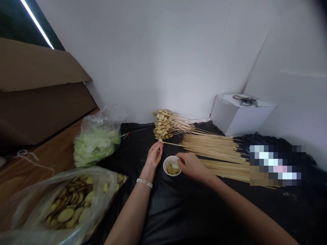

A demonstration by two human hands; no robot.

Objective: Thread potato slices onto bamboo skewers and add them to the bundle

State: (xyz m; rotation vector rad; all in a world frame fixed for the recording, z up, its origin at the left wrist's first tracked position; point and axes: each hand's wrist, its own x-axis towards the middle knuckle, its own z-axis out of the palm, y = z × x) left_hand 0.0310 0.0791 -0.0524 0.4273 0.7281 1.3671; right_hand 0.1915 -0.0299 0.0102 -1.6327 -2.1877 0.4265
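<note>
Steadying, presumably: thin tan wooden skewer (171,144) is pinched in left fingers (158,147); right fingers (183,158) at round white cup (169,160), grip can't be told.

The wooden skewers (212,146) have a pale straw colour, and the potato slices (65,214) are dull yellow with brownish edges. The cup (170,158) is white, same as the square box (231,115), while the plastic sheet (178,207) is black. The leafy vegetable (95,143) is light green, the cardboard (38,64) brown, the bracelet (144,183) white with dark marks.
</note>
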